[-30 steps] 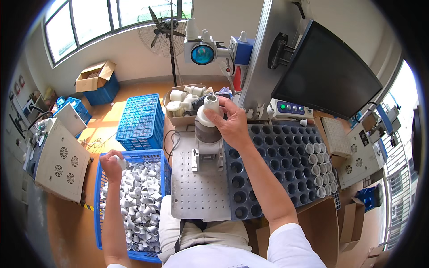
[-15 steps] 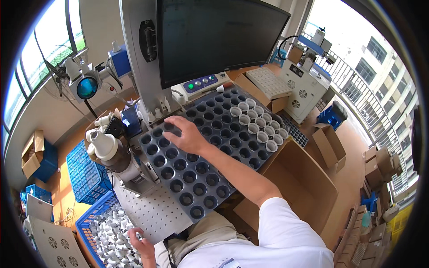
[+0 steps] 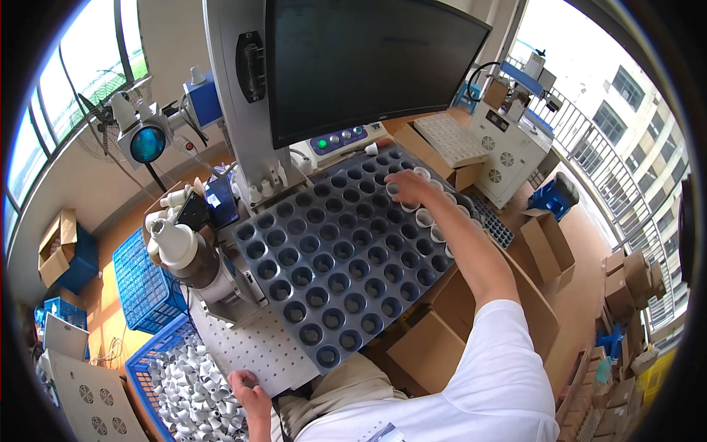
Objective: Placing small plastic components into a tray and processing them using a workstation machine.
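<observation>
My right hand [image 3: 407, 188] reaches over the far right part of a dark tray [image 3: 303, 200] with rows of round holes. Its fingers are closed on the rim of a white cup [image 3: 393, 191] at the edge of a group of like cups. Other white cups [image 3: 424, 218] sit in the holes beside it, partly covered by my forearm. Low at the left, my left hand [image 3: 252, 398] is curled beside the near edge of a perforated metal plate [image 3: 247, 346]. What its fingers hold, if anything, is hidden.
A blue basket [image 3: 138, 366] heaped with small grey-white conical parts [image 3: 193, 383] stands left of my left hand. A machine with a white cone top [image 3: 174, 243] rises beside the tray. Behind are a dark monitor [image 3: 368, 66] and a control box [image 3: 342, 140]. An open carton [image 3: 427, 346] lies below the tray.
My right hand has moved from the tray's far left to the white cups at the right and closed on one. My left hand has shifted slightly right, its fingers more curled.
</observation>
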`<action>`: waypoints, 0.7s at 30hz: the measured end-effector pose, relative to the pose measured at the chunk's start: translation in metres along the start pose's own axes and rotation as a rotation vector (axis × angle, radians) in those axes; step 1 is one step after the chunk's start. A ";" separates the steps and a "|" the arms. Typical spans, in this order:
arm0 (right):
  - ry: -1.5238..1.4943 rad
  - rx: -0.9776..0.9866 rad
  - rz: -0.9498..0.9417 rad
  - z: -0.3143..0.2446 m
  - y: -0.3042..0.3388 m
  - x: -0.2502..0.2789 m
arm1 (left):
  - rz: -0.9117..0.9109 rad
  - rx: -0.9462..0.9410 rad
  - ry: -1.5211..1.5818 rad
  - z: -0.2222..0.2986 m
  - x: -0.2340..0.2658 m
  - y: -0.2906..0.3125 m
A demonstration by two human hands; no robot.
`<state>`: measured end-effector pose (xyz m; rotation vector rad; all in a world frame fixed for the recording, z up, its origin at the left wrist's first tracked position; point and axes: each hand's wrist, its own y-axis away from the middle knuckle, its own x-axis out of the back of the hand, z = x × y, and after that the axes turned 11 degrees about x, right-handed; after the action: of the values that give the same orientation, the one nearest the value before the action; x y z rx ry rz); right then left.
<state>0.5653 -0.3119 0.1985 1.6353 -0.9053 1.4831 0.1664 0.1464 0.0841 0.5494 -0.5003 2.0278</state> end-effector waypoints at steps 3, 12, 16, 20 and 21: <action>0.102 -0.088 0.006 -0.053 -0.002 0.037 | 0.020 0.033 0.016 0.001 0.006 0.002; -0.663 0.282 0.423 -0.218 -0.047 -0.009 | 0.019 -0.014 -0.009 -0.008 0.002 -0.002; -0.818 0.248 0.531 -0.275 -0.071 -0.031 | 0.032 0.086 0.041 0.000 0.011 0.003; -0.878 0.127 0.806 -0.270 -0.080 -0.055 | 0.013 0.019 -0.007 0.000 0.000 0.000; -0.904 0.138 0.814 -0.270 -0.078 -0.055 | 0.025 0.011 -0.018 -0.001 0.000 0.001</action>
<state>0.5007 -0.0368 0.1553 2.2173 -2.2027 1.2383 0.1658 0.1466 0.0837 0.5707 -0.5093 2.0524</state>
